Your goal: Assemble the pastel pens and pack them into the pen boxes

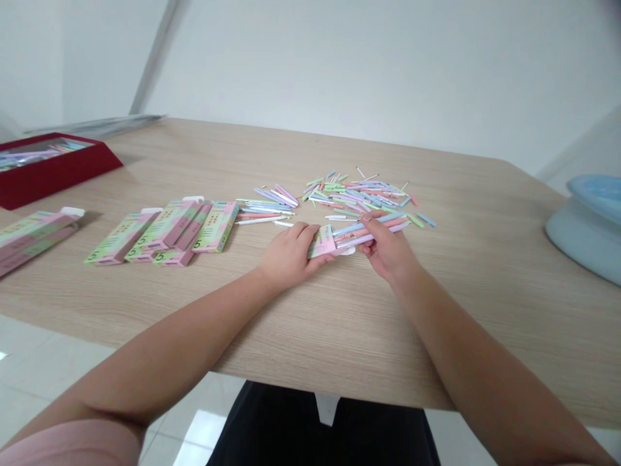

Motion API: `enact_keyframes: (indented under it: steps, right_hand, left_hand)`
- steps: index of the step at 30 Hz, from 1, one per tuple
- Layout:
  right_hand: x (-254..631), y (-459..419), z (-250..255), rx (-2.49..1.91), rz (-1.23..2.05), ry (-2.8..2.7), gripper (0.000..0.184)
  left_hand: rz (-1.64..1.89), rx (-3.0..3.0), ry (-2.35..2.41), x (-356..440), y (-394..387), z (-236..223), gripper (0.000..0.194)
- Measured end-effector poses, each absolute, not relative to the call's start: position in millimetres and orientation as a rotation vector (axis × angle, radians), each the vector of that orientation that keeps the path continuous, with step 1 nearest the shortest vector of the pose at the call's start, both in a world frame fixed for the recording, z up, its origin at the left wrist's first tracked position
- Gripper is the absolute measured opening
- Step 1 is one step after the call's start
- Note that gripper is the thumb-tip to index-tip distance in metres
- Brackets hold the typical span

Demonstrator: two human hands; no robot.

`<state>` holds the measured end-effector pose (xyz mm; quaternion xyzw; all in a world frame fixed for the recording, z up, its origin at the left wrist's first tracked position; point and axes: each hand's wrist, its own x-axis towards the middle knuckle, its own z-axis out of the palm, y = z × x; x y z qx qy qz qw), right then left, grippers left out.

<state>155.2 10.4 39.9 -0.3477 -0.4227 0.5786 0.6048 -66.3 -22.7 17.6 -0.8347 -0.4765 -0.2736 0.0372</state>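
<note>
My left hand [287, 256] is closed around a small pink and green carton [322, 241] held just above the table. Pastel pens [348, 237] in blue, coral and lilac stick partway out of the carton's right end. Their outer ends are gripped by my right hand [388, 248], thumb on top. A white flap shows under the pens at the carton's opening. Just beyond both hands lies a loose heap of pastel pens and caps [363, 192]. To the left of the heap is a smaller bunch of pens [269, 208].
Several similar cartons [169, 226] lie left of my left hand, some stacked. More cartons [36, 236] lie at the far left, near a dark red box [58, 169] holding pens. A pale blue-grey rounded object [587, 226] stands at the right. The wooden table's [310, 336] front edge is close to me.
</note>
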Motion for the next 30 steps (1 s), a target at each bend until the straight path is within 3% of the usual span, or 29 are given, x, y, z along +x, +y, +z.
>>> enact_keyframes:
  steps: [11,19,30]
  right_hand:
    - [154.6,0.2,40.0,-0.785,1.205,-1.18,0.026]
    - [139.4,-12.4,47.6,-0.789,1.157,-1.082,0.024]
    - [145.4,-6.1,41.9,-0.803,1.172,-1.194,0.024]
  left_hand:
    - [-0.928,-2.634,-1.352,-70.1,-24.6,17.7,0.088]
    - [-0.895,-2.783,-1.189,-76.4,-25.8,27.3,0.066]
    - [-0.905,-2.79,-1.198,-76.9,-25.7,28.9,0.065]
